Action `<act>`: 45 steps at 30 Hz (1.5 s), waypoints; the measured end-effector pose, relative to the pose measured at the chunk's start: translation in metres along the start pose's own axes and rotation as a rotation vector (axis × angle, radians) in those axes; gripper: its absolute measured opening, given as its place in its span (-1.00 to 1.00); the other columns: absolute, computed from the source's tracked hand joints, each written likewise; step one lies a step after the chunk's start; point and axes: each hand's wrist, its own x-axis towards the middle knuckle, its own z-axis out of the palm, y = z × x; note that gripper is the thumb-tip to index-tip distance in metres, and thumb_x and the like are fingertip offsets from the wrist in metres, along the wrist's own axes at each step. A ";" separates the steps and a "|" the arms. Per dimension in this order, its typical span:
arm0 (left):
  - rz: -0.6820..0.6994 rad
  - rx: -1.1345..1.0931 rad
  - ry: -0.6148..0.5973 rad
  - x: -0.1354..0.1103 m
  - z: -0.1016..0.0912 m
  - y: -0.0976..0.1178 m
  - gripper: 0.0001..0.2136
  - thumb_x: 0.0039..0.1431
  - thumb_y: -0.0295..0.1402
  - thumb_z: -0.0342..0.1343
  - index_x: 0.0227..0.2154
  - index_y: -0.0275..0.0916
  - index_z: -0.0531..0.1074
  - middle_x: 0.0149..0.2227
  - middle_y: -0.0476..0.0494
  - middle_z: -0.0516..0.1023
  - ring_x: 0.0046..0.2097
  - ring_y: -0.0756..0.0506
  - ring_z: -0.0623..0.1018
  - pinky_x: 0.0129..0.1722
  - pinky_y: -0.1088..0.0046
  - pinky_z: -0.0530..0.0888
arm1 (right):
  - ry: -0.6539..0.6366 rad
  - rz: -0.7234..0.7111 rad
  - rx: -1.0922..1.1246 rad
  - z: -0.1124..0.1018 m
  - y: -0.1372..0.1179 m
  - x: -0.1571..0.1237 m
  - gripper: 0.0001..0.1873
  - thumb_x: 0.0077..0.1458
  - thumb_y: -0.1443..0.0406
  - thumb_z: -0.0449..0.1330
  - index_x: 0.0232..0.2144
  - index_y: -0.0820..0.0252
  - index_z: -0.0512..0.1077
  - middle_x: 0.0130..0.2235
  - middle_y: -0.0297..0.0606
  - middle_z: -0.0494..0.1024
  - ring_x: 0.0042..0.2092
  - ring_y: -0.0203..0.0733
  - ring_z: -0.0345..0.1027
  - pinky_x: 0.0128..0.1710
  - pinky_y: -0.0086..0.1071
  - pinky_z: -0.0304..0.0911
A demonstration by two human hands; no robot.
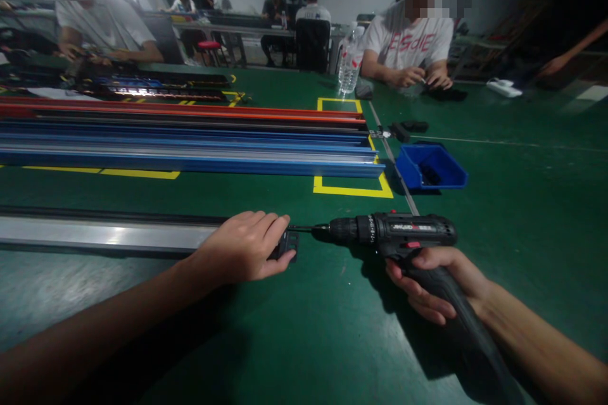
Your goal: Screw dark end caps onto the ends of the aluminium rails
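A long silver aluminium rail (pixel 104 234) lies on the green table, running in from the left. My left hand (pixel 242 247) is closed over its right end, pinching a small black end cap (pixel 288 245) against it. My right hand (pixel 434 285) grips the handle of a black cordless drill (pixel 394 233). The drill lies level, its bit pointing left into the end cap.
A stack of blue, silver, black and red rails (pixel 190 139) lies further back. A blue parts bin (pixel 430 168) sits to their right, near a water bottle (pixel 350 60). Other people sit working across the table and at benches behind.
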 end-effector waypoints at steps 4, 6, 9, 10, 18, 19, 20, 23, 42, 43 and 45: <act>-0.001 0.003 -0.001 0.001 0.000 0.000 -0.60 0.35 -0.18 0.00 -0.11 -0.49 0.51 -0.32 -0.32 0.61 -0.35 -0.19 0.61 -0.39 0.28 0.58 | -0.004 0.005 0.011 0.001 -0.001 0.000 -0.65 0.23 0.27 0.08 -0.14 0.48 0.52 -0.39 -0.23 0.55 -0.64 -0.43 0.33 -0.54 -0.49 0.44; 0.001 0.005 0.002 0.001 -0.001 0.001 -0.60 0.35 -0.18 0.00 -0.12 -0.49 0.51 -0.33 -0.32 0.61 -0.35 -0.20 0.61 -0.40 0.26 0.58 | -0.013 0.000 0.008 0.001 -0.001 0.000 -0.65 0.21 0.27 0.09 -0.14 0.48 0.53 -0.39 -0.22 0.55 -0.64 -0.43 0.34 -0.52 -0.48 0.46; 0.002 0.007 0.000 0.001 -0.001 0.001 -0.60 0.36 -0.18 -0.01 -0.12 -0.50 0.51 -0.33 -0.32 0.60 -0.35 -0.21 0.61 -0.40 0.25 0.58 | -0.015 -0.002 0.003 0.002 -0.001 0.001 -0.63 0.21 0.27 0.09 -0.11 0.48 0.53 -0.38 -0.22 0.55 -0.64 -0.44 0.32 -0.52 -0.48 0.46; 0.002 0.005 -0.001 0.000 -0.001 0.001 -0.60 0.36 -0.18 0.00 -0.12 -0.50 0.51 -0.33 -0.32 0.60 -0.35 -0.21 0.61 -0.40 0.25 0.58 | -0.014 -0.002 0.000 0.003 -0.001 0.001 -0.63 0.21 0.27 0.09 -0.10 0.48 0.53 -0.38 -0.22 0.55 -0.65 -0.45 0.31 -0.52 -0.48 0.45; -0.003 -0.005 0.001 0.000 0.001 0.000 -0.60 0.35 -0.18 0.00 -0.11 -0.49 0.50 -0.32 -0.32 0.60 -0.34 -0.22 0.60 -0.39 0.24 0.57 | -0.004 0.006 -0.034 0.003 -0.001 0.002 -0.63 0.20 0.25 0.11 -0.11 0.43 0.53 -0.36 -0.21 0.55 -0.66 -0.46 0.27 -0.54 -0.50 0.43; -0.001 -0.003 -0.001 -0.001 0.001 0.000 -0.60 0.36 -0.17 0.00 -0.11 -0.48 0.50 -0.32 -0.32 0.60 -0.34 -0.21 0.60 -0.39 0.24 0.56 | -0.002 0.006 -0.037 0.002 -0.001 0.001 -0.64 0.20 0.25 0.11 -0.12 0.43 0.53 -0.36 -0.22 0.55 -0.66 -0.46 0.28 -0.54 -0.49 0.43; 0.000 0.000 -0.004 -0.001 0.001 0.000 -0.60 0.36 -0.17 -0.01 -0.11 -0.48 0.50 -0.32 -0.32 0.60 -0.34 -0.21 0.60 -0.39 0.25 0.56 | 0.004 0.008 -0.039 0.002 -0.001 0.001 -0.65 0.20 0.25 0.12 -0.12 0.43 0.53 -0.37 -0.22 0.54 -0.66 -0.45 0.29 -0.54 -0.49 0.44; 0.000 0.000 -0.006 -0.001 0.001 0.000 -0.60 0.37 -0.17 -0.02 -0.10 -0.48 0.50 -0.32 -0.32 0.60 -0.34 -0.20 0.60 -0.39 0.26 0.56 | 0.019 0.008 -0.045 0.000 0.001 -0.001 -0.67 0.19 0.25 0.13 -0.14 0.43 0.53 -0.39 -0.25 0.54 -0.65 -0.43 0.32 -0.53 -0.48 0.45; 0.003 -0.006 0.002 0.000 0.002 0.000 -0.59 0.36 -0.18 0.00 -0.10 -0.51 0.50 -0.33 -0.33 0.60 -0.36 -0.21 0.60 -0.41 0.24 0.57 | 0.002 -0.001 -0.016 0.001 0.000 -0.001 -0.65 0.21 0.27 0.11 -0.13 0.47 0.52 -0.39 -0.24 0.54 -0.62 -0.42 0.36 -0.51 -0.48 0.44; 0.001 -0.007 0.000 -0.001 0.002 0.000 -0.59 0.36 -0.17 0.00 -0.10 -0.51 0.50 -0.33 -0.33 0.60 -0.35 -0.21 0.60 -0.41 0.24 0.57 | 0.006 -0.001 -0.020 0.001 0.000 -0.001 -0.65 0.20 0.26 0.11 -0.13 0.47 0.52 -0.39 -0.24 0.54 -0.62 -0.42 0.36 -0.52 -0.48 0.44; -0.001 -0.007 -0.003 -0.001 0.002 0.000 -0.59 0.36 -0.17 0.00 -0.09 -0.51 0.50 -0.32 -0.33 0.60 -0.35 -0.22 0.60 -0.40 0.24 0.57 | 0.021 0.004 -0.026 0.001 -0.001 -0.001 -0.67 0.20 0.26 0.13 -0.15 0.45 0.52 -0.40 -0.25 0.54 -0.63 -0.42 0.34 -0.53 -0.48 0.43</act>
